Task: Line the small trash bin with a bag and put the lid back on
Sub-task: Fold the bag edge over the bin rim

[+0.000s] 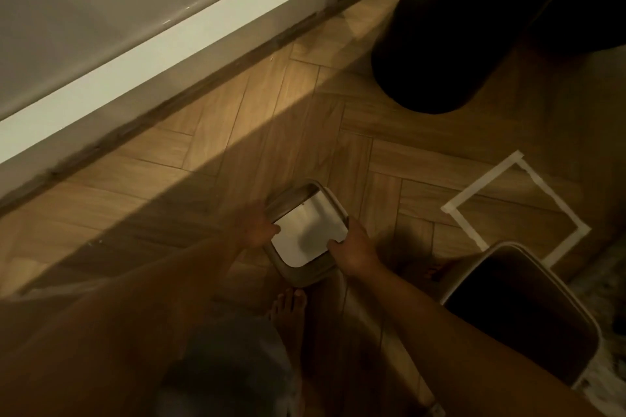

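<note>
The bin lid (306, 234), a grey rounded-square frame with a white flap panel, is low over the wooden floor. My left hand (259, 227) grips its left edge with the thumb on the white panel. My right hand (352, 247) holds its near right edge, fingers curled over the rim. The small trash bin (576, 359) stands to the right of the lid, apart from it, with no lid on. It has a pale rim and a dark inside. I cannot tell whether a bag lines it.
A square of white tape (515, 210) marks the floor just beyond the bin. A large black cylinder (440, 44) stands at the back right. White furniture (135, 44) runs along the left. My bare foot (288, 311) is just below the lid.
</note>
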`<state>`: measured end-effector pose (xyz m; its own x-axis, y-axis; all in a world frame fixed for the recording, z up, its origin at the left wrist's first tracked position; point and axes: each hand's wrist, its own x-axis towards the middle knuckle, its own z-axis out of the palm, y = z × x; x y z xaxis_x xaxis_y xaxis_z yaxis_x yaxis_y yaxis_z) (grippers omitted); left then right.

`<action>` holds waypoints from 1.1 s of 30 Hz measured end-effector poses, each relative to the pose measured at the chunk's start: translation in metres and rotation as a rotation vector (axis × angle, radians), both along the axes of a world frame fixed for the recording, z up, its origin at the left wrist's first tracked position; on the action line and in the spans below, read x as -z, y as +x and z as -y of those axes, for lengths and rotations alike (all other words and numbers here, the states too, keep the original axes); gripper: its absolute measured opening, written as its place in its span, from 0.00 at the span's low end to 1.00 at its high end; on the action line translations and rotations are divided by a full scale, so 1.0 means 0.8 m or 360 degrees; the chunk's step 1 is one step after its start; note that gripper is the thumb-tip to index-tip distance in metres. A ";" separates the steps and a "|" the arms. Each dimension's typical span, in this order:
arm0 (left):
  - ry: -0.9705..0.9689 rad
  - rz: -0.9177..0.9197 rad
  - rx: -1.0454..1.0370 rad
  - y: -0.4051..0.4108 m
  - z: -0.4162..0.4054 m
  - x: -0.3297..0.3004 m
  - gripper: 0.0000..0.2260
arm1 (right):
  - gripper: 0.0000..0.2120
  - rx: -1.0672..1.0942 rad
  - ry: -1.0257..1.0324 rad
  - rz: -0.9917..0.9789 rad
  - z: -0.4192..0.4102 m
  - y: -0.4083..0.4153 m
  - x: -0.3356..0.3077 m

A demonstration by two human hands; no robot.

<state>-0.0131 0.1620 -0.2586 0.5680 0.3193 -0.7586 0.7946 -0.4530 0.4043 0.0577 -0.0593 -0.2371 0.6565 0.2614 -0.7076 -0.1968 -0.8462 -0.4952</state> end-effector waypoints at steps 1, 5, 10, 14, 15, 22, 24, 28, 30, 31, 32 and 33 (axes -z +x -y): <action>-0.0025 0.0026 -0.0020 0.003 0.001 0.001 0.25 | 0.31 0.0026 0.0003 0.0006 0.000 -0.001 0.002; -0.0043 -0.0042 -0.0013 0.004 -0.005 0.001 0.18 | 0.27 0.0118 -0.0024 -0.0037 0.004 -0.005 0.001; 0.0089 0.0061 0.0153 0.006 -0.013 -0.018 0.21 | 0.27 0.0180 -0.0019 -0.0110 0.013 -0.005 -0.026; 0.0163 0.0304 -0.0033 0.015 -0.007 -0.050 0.20 | 0.26 0.0224 0.0022 -0.0094 0.024 0.006 -0.056; 0.0134 0.0390 -0.0088 0.019 -0.005 -0.065 0.19 | 0.26 0.0249 0.0038 -0.0076 0.028 0.010 -0.070; 0.0104 0.0802 -0.0016 0.051 0.019 -0.193 0.16 | 0.30 0.0371 0.0170 0.0029 0.071 0.022 -0.162; 0.0107 0.0942 0.0033 0.059 0.033 -0.235 0.14 | 0.28 0.0390 0.0226 0.0086 0.089 0.023 -0.188; 0.0067 0.1221 0.0111 0.057 0.064 -0.297 0.09 | 0.18 0.0457 0.0415 0.0099 0.124 0.020 -0.234; 0.0079 0.1329 0.0146 0.053 0.082 -0.318 0.03 | 0.24 0.0490 0.0453 0.0135 0.144 0.015 -0.254; 0.0105 0.1361 0.0156 0.052 0.088 -0.324 0.03 | 0.27 0.0500 0.0440 0.0172 0.151 0.012 -0.262; 0.0122 0.1397 0.0157 0.050 0.098 -0.332 0.03 | 0.26 0.0531 0.0446 0.0231 0.160 0.009 -0.270; 0.0127 0.1432 0.0150 0.050 0.108 -0.338 0.02 | 0.21 0.0575 0.0460 0.0304 0.170 0.005 -0.278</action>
<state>0.0266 0.0756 0.0115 0.9617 0.2740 0.0067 0.1519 -0.5532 0.8191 0.0619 -0.1952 -0.0150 0.8522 0.1610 -0.4978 -0.3347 -0.5636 -0.7552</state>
